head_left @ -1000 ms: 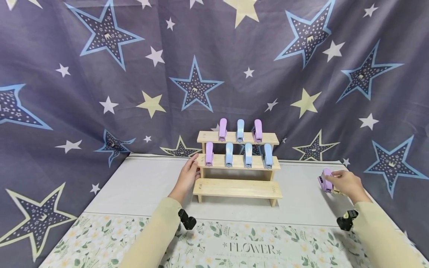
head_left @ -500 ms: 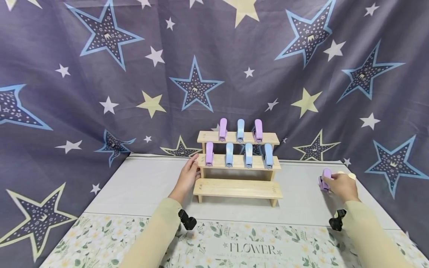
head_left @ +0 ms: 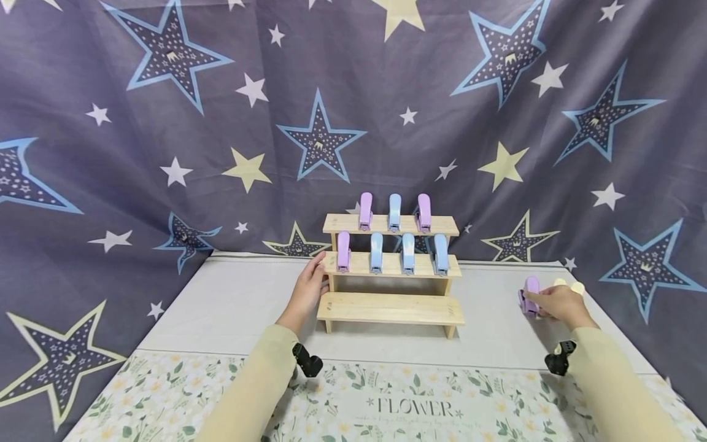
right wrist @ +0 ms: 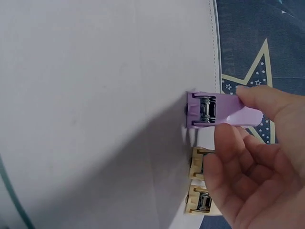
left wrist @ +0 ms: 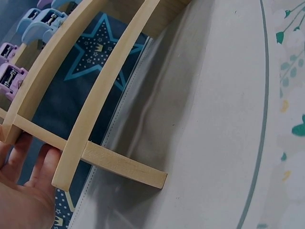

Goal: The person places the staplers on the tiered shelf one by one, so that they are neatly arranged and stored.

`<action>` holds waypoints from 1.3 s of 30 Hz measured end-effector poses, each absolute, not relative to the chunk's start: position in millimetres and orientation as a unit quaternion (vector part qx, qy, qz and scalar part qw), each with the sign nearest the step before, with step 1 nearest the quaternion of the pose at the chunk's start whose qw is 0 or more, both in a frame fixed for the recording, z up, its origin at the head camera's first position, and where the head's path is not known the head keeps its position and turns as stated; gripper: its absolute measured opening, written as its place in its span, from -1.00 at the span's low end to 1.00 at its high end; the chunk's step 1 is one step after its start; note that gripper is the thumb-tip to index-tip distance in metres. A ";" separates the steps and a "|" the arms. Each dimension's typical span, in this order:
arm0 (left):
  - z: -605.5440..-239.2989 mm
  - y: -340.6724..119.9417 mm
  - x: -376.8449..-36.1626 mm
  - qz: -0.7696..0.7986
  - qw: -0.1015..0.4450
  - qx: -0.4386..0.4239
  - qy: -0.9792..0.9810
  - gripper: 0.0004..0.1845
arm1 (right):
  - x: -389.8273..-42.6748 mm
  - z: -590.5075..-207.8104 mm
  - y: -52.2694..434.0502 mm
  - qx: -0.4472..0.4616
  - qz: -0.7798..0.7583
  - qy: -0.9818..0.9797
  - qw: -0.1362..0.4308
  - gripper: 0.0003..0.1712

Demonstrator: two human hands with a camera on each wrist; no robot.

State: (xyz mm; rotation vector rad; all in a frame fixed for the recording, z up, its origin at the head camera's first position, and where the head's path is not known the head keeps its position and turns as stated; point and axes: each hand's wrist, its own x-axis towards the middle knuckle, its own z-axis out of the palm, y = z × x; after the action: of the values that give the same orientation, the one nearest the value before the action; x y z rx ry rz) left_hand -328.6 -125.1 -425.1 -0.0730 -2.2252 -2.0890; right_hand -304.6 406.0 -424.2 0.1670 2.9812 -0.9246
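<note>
My left hand [head_left: 309, 288] holds the left end of the three-tier wooden shelf [head_left: 391, 307] at its middle board, fingers curled round the edge in the left wrist view. Off to the right, my right hand [head_left: 564, 304] pinches a small purple hole punch [right wrist: 233, 109] between thumb and fingers. The punch stands with its handle up, its metal spring parts showing in the right wrist view. Two cream-yellow punches [right wrist: 204, 202] stand close beside that hand, partly hidden by its fingers. On the shelf's middle board are a purple punch [head_left: 343, 252] and three blue punches [head_left: 408, 253].
The top board bears two purple punches with a blue punch [head_left: 394, 212] between them. The bottom board [head_left: 386, 308] is bare wood. A starry curtain [head_left: 221, 123] backs the white table [head_left: 248, 294], and a flower-print cloth [head_left: 409, 393] covers its front.
My right hand and the purple punch have shifted slightly left, and the cream-yellow punches show behind the hand. The left hand keeps its hold on the shelf.
</note>
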 end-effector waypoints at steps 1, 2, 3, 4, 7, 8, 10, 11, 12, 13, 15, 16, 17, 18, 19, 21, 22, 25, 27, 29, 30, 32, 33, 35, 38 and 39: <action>-425.3 -125.3 -328.9 -0.684 0.045 -0.026 -0.728 -0.50 | -304.7 -423.8 405.7 0.054 -0.299 0.952 0.015 -0.50; -425.6 -125.3 -329.1 -0.684 0.046 -0.025 -0.728 -0.50 | -304.6 -423.4 405.3 0.055 -0.303 0.951 0.022 -0.52; -426.2 -125.5 -329.4 -0.684 0.046 -0.026 -0.728 -0.50 | -304.3 -422.8 404.7 0.056 -0.309 0.949 0.030 -0.52; -426.6 -125.5 -329.5 -0.685 0.046 -0.024 -0.727 -0.50 | -303.8 -422.4 404.1 0.055 -0.315 0.947 0.037 -0.53; -427.8 -125.9 -328.9 -0.688 0.043 -0.025 -0.724 -0.50 | -302.1 -421.5 402.0 0.052 -0.330 0.941 0.058 -0.56; -428.0 -126.0 -328.5 -0.688 0.043 -0.024 -0.724 -0.50 | -301.4 -421.4 401.0 0.049 -0.333 0.940 0.063 -0.57; -428.4 -126.5 -328.0 -0.688 0.042 -0.023 -0.724 -0.50 | -300.0 -421.2 398.6 0.044 -0.336 0.938 0.067 -0.58; -428.5 -126.7 -327.9 -0.688 0.042 -0.024 -0.724 -0.50 | -299.3 -421.1 397.4 0.042 -0.336 0.939 0.067 -0.58; -428.4 -127.0 -327.9 -0.688 0.042 -0.024 -0.724 -0.50 | -298.4 -421.0 396.1 0.040 -0.334 0.939 0.066 -0.58; -428.3 -127.2 -327.9 -0.687 0.043 -0.024 -0.725 -0.50 | -297.5 -420.7 395.0 0.038 -0.331 0.941 0.064 -0.58; -427.7 -127.4 -327.9 -0.685 0.043 -0.024 -0.727 -0.50 | -295.9 -420.1 393.3 0.035 -0.328 0.942 0.058 -0.57; -427.3 -127.4 -327.8 -0.684 0.042 -0.025 -0.728 -0.50 | -295.2 -419.8 392.6 0.032 -0.324 0.944 0.056 -0.57; -426.8 -127.3 -327.7 -0.684 0.042 -0.025 -0.728 -0.50 | -294.6 -419.4 391.9 0.031 -0.320 0.945 0.054 -0.57; -426.3 -127.2 -327.6 -0.683 0.042 -0.025 -0.728 -0.50 | -293.8 -418.6 391.4 0.028 -0.318 0.946 0.052 -0.56; -426.0 -127.1 -327.7 -0.682 0.043 -0.024 -0.729 -0.50 | -293.1 -418.0 390.8 0.028 -0.318 0.946 0.050 -0.57; -425.3 -126.9 -327.9 -0.681 0.045 -0.023 -0.730 -0.50 | -291.9 -416.6 389.5 0.024 -0.319 0.946 0.049 -0.57; -425.0 -126.8 -327.9 -0.681 0.046 -0.025 -0.731 -0.50 | -291.1 -415.8 388.8 0.023 -0.320 0.946 0.050 -0.57; -424.0 -126.3 -328.3 -0.680 0.048 -0.026 -0.731 -0.49 | -288.7 -412.1 386.5 0.018 -0.324 0.944 0.053 -0.58; -424.0 -126.1 -328.4 -0.679 0.048 -0.028 -0.732 -0.49 | -287.0 -408.3 384.3 0.008 -0.327 0.943 0.054 -0.57; -423.6 -125.7 -328.6 -0.680 0.048 -0.026 -0.731 -0.49 | -285.2 -403.6 381.0 -0.004 -0.328 0.943 0.053 -0.57; -423.6 -125.5 -328.6 -0.681 0.048 -0.026 -0.730 -0.49 | -284.3 -401.1 378.9 -0.012 -0.327 0.944 0.051 -0.56; -423.6 -125.5 -328.8 -0.681 0.050 -0.026 -0.730 -0.49 | -282.2 -395.5 372.6 -0.026 -0.329 0.943 0.050 -0.57; -423.5 -125.4 -328.9 -0.682 0.050 -0.024 -0.729 -0.49 | -280.8 -392.6 369.1 -0.033 -0.331 0.942 0.049 -0.57; -423.2 -125.4 -328.7 -0.683 0.050 -0.024 -0.729 -0.50 | -278.1 -386.6 360.5 -0.048 -0.332 0.941 0.045 -0.60; -423.4 -125.5 -327.9 -0.685 0.051 -0.024 -0.726 -0.50 | -274.0 -378.2 346.0 -0.074 -0.337 0.938 0.038 -0.63; -423.4 -125.5 -327.5 -0.686 0.051 -0.025 -0.725 -0.50 | -272.8 -375.5 341.0 -0.083 -0.338 0.937 0.036 -0.64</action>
State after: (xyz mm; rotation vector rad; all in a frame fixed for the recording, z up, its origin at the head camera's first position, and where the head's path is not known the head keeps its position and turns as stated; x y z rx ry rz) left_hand -327.5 -125.5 -423.4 -0.0768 -2.2069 -2.0886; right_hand -272.8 341.0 -375.5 -0.2539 2.8777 -1.0394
